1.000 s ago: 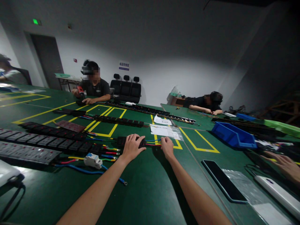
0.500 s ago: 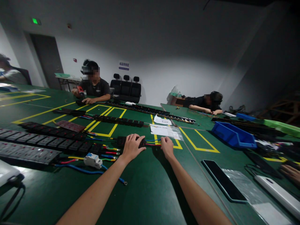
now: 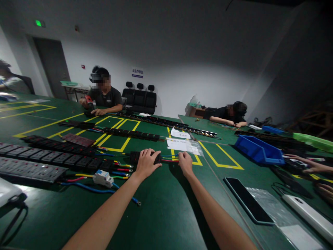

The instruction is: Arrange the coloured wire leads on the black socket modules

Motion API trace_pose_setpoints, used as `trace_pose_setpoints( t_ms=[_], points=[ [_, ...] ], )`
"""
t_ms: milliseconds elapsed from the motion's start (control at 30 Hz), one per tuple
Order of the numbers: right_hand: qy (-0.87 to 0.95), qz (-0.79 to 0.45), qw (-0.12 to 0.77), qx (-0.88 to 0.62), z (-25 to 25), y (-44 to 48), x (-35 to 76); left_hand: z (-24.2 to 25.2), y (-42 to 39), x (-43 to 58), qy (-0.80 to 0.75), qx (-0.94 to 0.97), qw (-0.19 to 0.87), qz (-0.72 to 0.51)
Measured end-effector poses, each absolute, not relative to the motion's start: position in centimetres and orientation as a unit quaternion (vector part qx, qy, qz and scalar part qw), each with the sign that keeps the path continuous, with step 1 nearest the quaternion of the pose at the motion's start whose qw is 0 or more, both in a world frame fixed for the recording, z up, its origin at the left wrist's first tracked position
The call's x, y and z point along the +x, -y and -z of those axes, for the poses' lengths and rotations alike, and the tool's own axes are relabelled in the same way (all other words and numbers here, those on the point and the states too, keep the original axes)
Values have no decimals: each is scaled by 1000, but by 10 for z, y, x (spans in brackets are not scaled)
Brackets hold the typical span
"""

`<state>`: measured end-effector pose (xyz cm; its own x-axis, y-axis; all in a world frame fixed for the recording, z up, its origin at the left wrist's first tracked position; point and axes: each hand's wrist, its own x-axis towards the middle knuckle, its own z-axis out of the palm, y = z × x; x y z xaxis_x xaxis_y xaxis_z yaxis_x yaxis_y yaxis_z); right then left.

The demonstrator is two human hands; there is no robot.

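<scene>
My left hand (image 3: 147,163) lies over a small black box-shaped electrical part (image 3: 134,157), fingers curled across its top and thumb along its near side. Coloured wires (image 3: 168,160), red, blue and yellow-green, come out of the part's right end. My right hand (image 3: 185,162) pinches the far ends of these wires, with its fingers closed; the tips are hidden. To the left lie a white circuit breaker (image 3: 103,178) with blue, red and yellow cables, and several black socket strips (image 3: 75,161) with ring-ended leads.
White paper labels (image 3: 183,145) lie beyond my hands. On the right are a blue bin (image 3: 257,150), a phone (image 3: 248,200), a plastic bag and a white power strip (image 3: 309,215). A co-worker's hand (image 3: 316,164) reaches in there. Two persons work across the green table (image 3: 161,222).
My hands, the black part and the wires look unmoved. At the right edge, a co-worker's hand has come into view near the items beside the blue bin.
</scene>
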<state>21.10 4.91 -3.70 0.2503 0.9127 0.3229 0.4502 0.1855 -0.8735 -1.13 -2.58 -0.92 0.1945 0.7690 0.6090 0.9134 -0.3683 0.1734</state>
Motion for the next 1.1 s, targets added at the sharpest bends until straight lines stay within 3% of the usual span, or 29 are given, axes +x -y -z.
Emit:
trace_pose_setpoints(
  t_ms=[1100],
  points=[
    [572,-216,520,-596,43,-54,212,10,24,-12,551,-762,122,319]
  ],
)
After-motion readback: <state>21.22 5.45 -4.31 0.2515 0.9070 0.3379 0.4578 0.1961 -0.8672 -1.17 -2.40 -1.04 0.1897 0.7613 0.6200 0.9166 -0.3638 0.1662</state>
